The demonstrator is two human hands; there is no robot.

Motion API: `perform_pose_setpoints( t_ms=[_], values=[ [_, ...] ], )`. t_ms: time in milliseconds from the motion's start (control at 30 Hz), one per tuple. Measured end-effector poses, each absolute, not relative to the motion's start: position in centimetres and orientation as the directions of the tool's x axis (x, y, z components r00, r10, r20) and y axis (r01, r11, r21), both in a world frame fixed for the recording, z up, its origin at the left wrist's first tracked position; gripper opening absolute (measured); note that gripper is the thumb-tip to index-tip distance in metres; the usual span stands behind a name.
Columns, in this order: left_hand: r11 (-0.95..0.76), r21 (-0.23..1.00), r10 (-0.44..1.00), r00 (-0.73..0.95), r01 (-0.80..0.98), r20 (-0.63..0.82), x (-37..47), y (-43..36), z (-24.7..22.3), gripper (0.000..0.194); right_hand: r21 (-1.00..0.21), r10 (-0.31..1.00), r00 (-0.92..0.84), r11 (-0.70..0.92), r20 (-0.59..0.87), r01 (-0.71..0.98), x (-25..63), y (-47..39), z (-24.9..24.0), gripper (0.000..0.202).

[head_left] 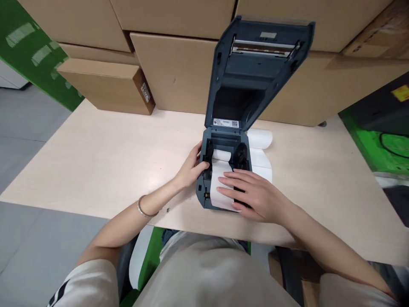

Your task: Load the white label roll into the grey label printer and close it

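A: Head view, go, main thing first
B: Printer [225, 138], dark blue-grey, on the pale table [128, 149] near its front edge; lid [251, 70] raised, leaning back, small white sticker [226, 123] close to the hinge
A: Left hand?
B: Left hand [191, 167] gripping the printer's left side, thumb over the rim by the left roll holder [209, 151], bracelet [143, 209] on that forearm near the wrist
A: Right hand?
B: Right hand [257, 194] unclenched, fingers spread across the paper strip [218, 169], thumb by the strip's front end; can't tell if the thumb goes under the paper
A: Paper source?
B: White roll [221, 155] inside, between the left holder and the right roll holder [240, 155], strip running from it toward the printer's front
A: More paper?
B: Yep, loose white paper [260, 138] on the table just beside the printer, right side, one part curled
A: Background, quick
B: Big cardboard boxes [179, 76] stacked behind, flatter carton [105, 83] at the table's back left, tiny dark bit [168, 209] near the front edge, left of the printer
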State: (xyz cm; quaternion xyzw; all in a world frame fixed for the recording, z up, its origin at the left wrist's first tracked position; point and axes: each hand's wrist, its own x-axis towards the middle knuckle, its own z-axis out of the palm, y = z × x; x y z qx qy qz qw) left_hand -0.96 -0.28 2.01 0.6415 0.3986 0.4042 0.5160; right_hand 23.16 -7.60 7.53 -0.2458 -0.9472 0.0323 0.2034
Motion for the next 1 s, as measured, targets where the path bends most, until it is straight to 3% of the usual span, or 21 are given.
perform_pose_setpoints(
  t_ms=[300,500,700,1000],
  values=[
    [0.022,0.999,0.947,0.32,0.038,-0.033,-0.3,-0.7,3.1,0.078,-0.102,0.432,-0.81,0.897,0.395,0.429,23.3,-8.5,8.0,0.043],
    [0.07,0.997,0.945,0.319,0.029,-0.076,-0.2,-0.9,3.4,0.08,-0.129,0.409,-0.801,0.91,0.437,0.394,23.3,-9.1,8.8,0.038],
    [0.052,0.997,0.944,0.323,0.052,-0.066,-0.3,-0.9,3.5,0.08,0.041,0.364,-0.783,0.896,0.504,0.443,23.1,-9.8,8.3,0.02],
    [0.095,0.995,0.946,0.308,0.036,-0.102,-0.2,-1.0,3.7,0.083,-0.041,0.432,-0.799,0.888,0.418,0.458,23.8,-10.4,9.2,0.023]
  ],
)
